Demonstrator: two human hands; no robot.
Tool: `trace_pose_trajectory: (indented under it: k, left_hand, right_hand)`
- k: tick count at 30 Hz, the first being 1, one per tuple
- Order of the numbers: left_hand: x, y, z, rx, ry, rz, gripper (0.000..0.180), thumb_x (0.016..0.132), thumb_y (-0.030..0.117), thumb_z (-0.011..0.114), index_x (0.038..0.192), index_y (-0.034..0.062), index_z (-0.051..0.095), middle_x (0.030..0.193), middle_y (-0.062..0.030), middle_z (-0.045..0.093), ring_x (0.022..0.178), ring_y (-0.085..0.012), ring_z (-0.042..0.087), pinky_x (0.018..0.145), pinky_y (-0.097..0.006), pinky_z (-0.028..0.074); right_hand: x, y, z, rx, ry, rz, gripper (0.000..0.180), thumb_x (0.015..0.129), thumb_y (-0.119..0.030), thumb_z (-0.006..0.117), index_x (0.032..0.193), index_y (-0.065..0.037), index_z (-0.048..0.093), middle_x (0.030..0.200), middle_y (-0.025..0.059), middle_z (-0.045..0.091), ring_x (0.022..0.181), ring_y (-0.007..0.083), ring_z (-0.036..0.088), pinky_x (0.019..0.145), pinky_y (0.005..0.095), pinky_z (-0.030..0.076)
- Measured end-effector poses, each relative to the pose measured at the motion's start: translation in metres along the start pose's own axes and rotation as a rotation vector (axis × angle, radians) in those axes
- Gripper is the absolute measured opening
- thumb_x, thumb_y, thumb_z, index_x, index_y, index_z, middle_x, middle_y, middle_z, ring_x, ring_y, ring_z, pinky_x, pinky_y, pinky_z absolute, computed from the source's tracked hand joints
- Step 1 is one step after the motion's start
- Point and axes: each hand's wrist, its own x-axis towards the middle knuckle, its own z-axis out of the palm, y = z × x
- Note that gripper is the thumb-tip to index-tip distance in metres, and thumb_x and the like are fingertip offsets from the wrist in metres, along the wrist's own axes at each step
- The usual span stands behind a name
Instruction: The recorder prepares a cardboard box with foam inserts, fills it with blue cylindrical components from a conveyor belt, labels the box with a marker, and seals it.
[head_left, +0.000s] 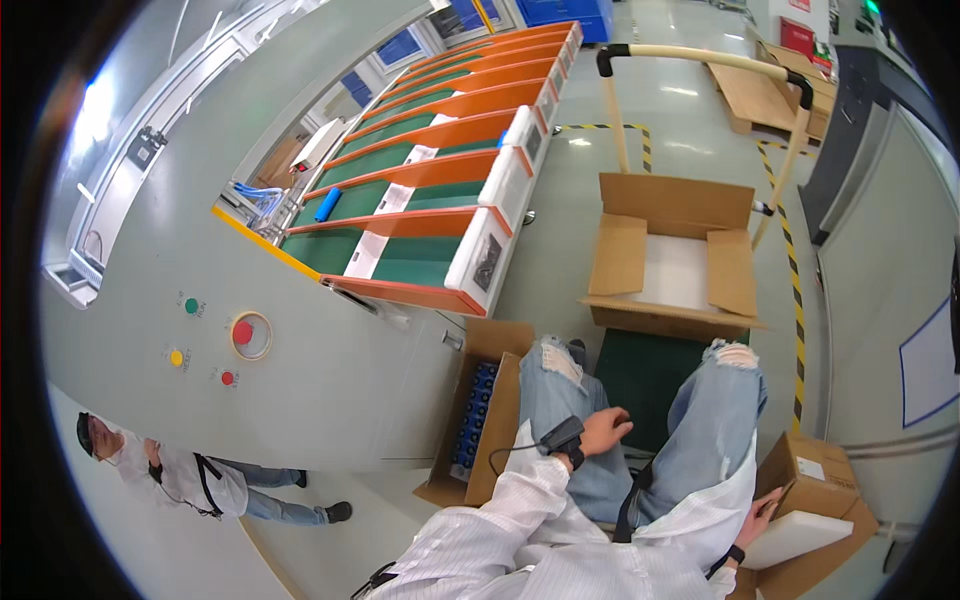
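My left hand [604, 431] hangs over my lap between my knees, its fingers loosely bent and apart, with nothing visible in it. A dark device is strapped to that wrist. Down at my right side, my right hand [762, 514] reaches to an open cardboard box [818, 470], fingers mostly stretched along its edge. Beside those fingers a white foam slab [800, 540] sticks out of the box. Against my left leg stands another open carton [508, 430], holding several dark blue cylindrical items [474, 420] in rows.
Ahead, an open carton [625, 255] with a white bottom sits before a cream tube frame [700, 58]. A conveyor with orange dividers [450, 170] carries a blue cylinder [327, 205] and white papers. A grey machine panel [290, 400] has coloured buttons. Another person [220, 480] stands at left.
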Motion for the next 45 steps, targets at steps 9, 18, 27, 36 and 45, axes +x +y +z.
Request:
trace_pose_trajectory:
  k: [9,18,27,36,45]
  left_hand:
    - [0.014,0.009,-0.042,-0.268,-0.034,-0.127,0.031,0.093,0.020,0.059,0.114,-0.0026,0.060,0.104,-0.0113,0.067,0.092,-0.0157,0.062,0.081,-0.029,0.049]
    - [0.084,0.051,-0.070,-0.483,0.144,-0.012,0.025,0.093,0.015,0.059,0.112,-0.0010,0.060,0.104,-0.0067,0.064,0.095,-0.0133,0.060,0.084,-0.026,0.047]
    - [0.059,0.108,-0.173,-0.475,0.804,0.237,0.015,0.095,0.006,0.054,0.108,0.0003,0.059,0.099,-0.0050,0.063,0.091,-0.0088,0.058,0.083,-0.023,0.046]
    - [-0.138,0.029,-0.384,0.661,1.880,-0.110,0.027,0.089,0.012,0.061,0.115,0.0035,0.057,0.111,-0.0114,0.050,0.100,-0.0254,0.048,0.078,-0.036,0.043]
    - [-0.259,0.034,-0.450,1.306,1.713,-0.224,0.022,0.082,0.011,0.069,0.104,0.0146,0.066,0.106,-0.0076,0.047,0.100,-0.0288,0.045,0.086,-0.041,0.038]
  right_hand:
    - [0.105,0.173,0.097,-0.256,-0.003,-0.087,0.034,0.095,-0.001,0.049,0.127,0.008,0.047,0.129,0.0186,0.053,0.121,0.0284,0.050,0.105,0.0351,0.044]
    - [0.214,0.223,0.116,-0.296,0.004,-0.105,0.029,0.095,-0.003,0.051,0.120,0.012,0.048,0.124,0.0232,0.054,0.117,0.0320,0.054,0.102,0.0381,0.048]
    - [0.171,0.299,0.221,-1.566,-0.344,0.347,0.042,0.098,-0.021,0.053,0.132,0.002,0.045,0.128,0.0168,0.055,0.117,0.0244,0.055,0.099,0.0321,0.045]
    - [0.139,0.362,0.243,-2.199,-0.876,0.256,0.026,0.096,-0.020,0.056,0.112,0.000,0.058,0.100,0.0035,0.062,0.091,0.0106,0.059,0.078,0.0242,0.048]
    - [0.013,0.447,0.210,-2.001,-1.085,0.430,0.018,0.095,-0.012,0.055,0.106,0.002,0.059,0.095,0.0069,0.065,0.089,0.0128,0.061,0.083,0.0245,0.048]
